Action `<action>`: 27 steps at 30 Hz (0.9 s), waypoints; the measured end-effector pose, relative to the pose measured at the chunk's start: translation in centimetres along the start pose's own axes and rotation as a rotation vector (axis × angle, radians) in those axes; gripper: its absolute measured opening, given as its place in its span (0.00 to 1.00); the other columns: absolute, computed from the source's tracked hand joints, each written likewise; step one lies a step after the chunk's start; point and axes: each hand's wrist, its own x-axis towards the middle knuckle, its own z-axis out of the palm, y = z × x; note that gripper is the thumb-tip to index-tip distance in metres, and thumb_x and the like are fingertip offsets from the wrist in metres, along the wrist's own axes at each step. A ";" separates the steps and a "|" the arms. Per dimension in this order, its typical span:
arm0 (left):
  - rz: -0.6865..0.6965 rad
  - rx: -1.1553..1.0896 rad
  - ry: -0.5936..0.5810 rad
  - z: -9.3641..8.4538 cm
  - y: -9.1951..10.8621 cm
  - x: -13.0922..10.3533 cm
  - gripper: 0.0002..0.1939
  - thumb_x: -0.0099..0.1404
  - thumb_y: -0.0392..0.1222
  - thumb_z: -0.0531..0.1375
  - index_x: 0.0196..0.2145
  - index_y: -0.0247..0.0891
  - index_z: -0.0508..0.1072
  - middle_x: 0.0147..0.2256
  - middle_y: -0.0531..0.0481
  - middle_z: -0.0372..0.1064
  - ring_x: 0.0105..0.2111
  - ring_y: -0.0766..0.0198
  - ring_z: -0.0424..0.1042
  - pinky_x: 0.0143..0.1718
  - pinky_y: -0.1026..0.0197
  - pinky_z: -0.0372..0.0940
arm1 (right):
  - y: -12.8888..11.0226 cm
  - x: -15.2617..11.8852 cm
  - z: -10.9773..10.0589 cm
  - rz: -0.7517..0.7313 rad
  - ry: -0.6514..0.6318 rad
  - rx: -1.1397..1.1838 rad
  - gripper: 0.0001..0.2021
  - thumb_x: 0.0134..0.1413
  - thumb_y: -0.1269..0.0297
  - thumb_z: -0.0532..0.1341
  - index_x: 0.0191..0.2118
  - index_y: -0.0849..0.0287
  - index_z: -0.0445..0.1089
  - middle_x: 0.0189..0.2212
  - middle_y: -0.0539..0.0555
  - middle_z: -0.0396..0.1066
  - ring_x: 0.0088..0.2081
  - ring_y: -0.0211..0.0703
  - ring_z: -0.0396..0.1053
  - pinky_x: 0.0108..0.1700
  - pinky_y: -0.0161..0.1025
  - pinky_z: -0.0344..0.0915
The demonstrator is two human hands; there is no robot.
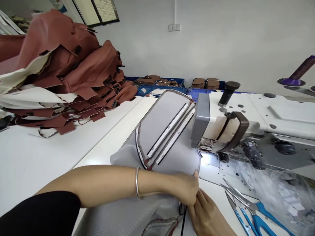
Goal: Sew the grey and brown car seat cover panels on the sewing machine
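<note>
Past the hands (186, 187), grey fabric (180, 155) seems to stretch away lengthwise.

Left hand (187, 189) and right hand (206, 211) hold the grey fabric (180, 149).

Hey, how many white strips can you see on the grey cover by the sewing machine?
3. On the grey cover, a straight strip, a second straight strip just right of it, and a curved strip to their left. Others may be hidden in the folds.

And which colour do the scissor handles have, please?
The scissor handles are blue, seen best in the head view.
</note>
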 end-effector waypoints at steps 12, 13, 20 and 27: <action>0.160 -0.020 0.194 -1.7 -2.0 2.8 0.42 0.50 0.32 0.55 0.60 0.10 0.45 0.36 0.31 0.72 0.33 0.52 0.72 0.21 0.63 0.57 | 2.3 0.2 1.1 0.137 0.011 -0.035 0.17 0.49 0.81 0.47 0.41 0.71 0.68 0.37 0.67 0.71 0.46 0.52 0.67 0.45 0.46 0.69; 0.182 -0.015 0.214 -1.8 -2.2 3.1 0.40 0.50 0.31 0.55 0.58 0.10 0.48 0.35 0.32 0.72 0.32 0.53 0.72 0.20 0.63 0.56 | 2.4 0.1 1.2 0.139 0.006 -0.034 0.17 0.49 0.81 0.47 0.41 0.72 0.68 0.38 0.68 0.71 0.48 0.53 0.66 0.46 0.47 0.69; 0.229 0.104 0.267 -3.4 -2.6 3.8 0.18 0.53 0.31 0.54 0.42 0.19 0.69 0.31 0.37 0.71 0.24 0.63 0.67 0.19 0.64 0.55 | 2.3 -0.3 1.9 0.194 -0.010 0.036 0.17 0.49 0.82 0.47 0.42 0.77 0.68 0.43 0.72 0.69 0.51 0.63 0.63 0.47 0.53 0.69; 0.170 0.663 0.820 5.3 -0.1 -0.7 0.23 0.61 0.44 0.54 0.52 0.30 0.69 0.46 0.34 0.68 0.48 0.42 0.63 0.49 0.42 0.54 | 2.7 -1.1 1.7 0.129 0.002 0.048 0.16 0.54 0.78 0.50 0.46 0.77 0.66 0.47 0.74 0.65 0.56 0.66 0.56 0.48 0.56 0.68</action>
